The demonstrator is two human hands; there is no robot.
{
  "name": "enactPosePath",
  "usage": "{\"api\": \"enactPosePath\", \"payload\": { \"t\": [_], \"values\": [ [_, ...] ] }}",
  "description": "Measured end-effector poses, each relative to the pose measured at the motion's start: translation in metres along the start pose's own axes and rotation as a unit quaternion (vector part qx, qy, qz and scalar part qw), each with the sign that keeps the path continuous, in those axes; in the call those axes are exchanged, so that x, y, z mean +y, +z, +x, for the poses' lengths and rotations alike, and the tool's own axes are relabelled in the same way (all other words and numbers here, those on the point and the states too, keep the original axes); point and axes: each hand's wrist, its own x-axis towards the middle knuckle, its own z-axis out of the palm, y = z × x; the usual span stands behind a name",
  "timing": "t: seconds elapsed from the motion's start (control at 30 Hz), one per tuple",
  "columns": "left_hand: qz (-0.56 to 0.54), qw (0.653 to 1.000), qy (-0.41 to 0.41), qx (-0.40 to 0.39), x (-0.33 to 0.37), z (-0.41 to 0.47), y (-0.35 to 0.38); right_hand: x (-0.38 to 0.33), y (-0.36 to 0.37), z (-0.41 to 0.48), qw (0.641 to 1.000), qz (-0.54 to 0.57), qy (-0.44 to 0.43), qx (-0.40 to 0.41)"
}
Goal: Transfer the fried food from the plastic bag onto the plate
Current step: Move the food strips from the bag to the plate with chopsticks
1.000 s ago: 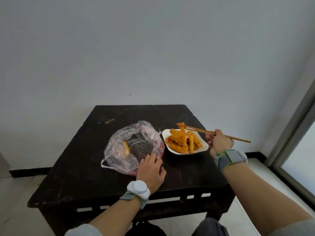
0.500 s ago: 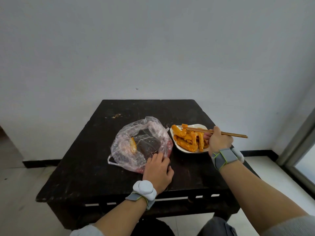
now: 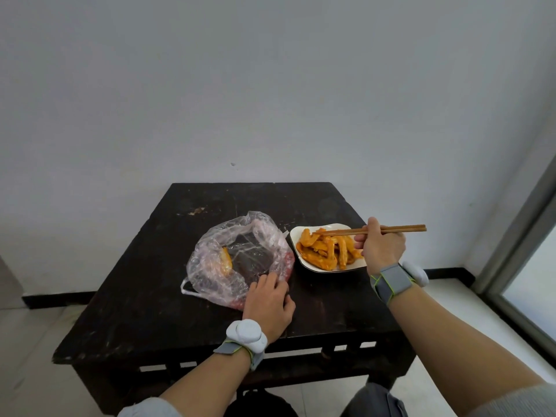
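Note:
A clear plastic bag (image 3: pixel 240 236) lies open on the dark table, with one orange fried piece (image 3: pixel 226 260) left inside at its left. My left hand (image 3: pixel 267 299) presses flat on the bag's near edge. To the right stands a white plate (image 3: pixel 313 267) piled with several orange fried strips (image 3: pixel 328 249). My right hand (image 3: pixel 380 246) hovers over the plate's right side, shut on a pair of wooden chopsticks (image 3: pixel 397 228). Their tips rest over the pile and carry nothing that I can make out.
The dark wooden table (image 3: pixel 150 296) stands against a white wall. A few crumbs (image 3: pixel 197 210) lie near its far left. At the right, a window frame (image 3: pixel 517 251) reaches down to the pale tiled floor (image 3: pixel 469 308).
My right hand has moved in over the plate's right side and levelled the chopsticks. The strip they held up a second ago now lies in the pile. My left hand stays on the bag.

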Motion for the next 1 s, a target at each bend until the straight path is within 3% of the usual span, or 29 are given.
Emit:
{"api": "enactPosePath", "payload": {
  "t": [0.37,0.6,0.83,1.0],
  "values": [
    [-0.019,0.997,0.005,0.07,-0.013,0.004,-0.022,-0.025,-0.007,-0.014,0.999,0.036,-0.029,-0.008],
    [0.014,0.99,-0.099,0.096,-0.05,0.005,-0.051,-0.019,0.025,-0.041,0.992,0.064,0.018,-0.103],
    [-0.006,0.959,-0.281,-0.02,-0.077,-0.001,-0.059,-0.001,0.056,-0.07,0.976,0.059,0.058,-0.203],
    [-0.021,0.951,-0.297,-0.078,-0.091,-0.007,-0.056,0.007,0.07,-0.089,0.958,0.03,0.079,-0.274]
  ]
}}
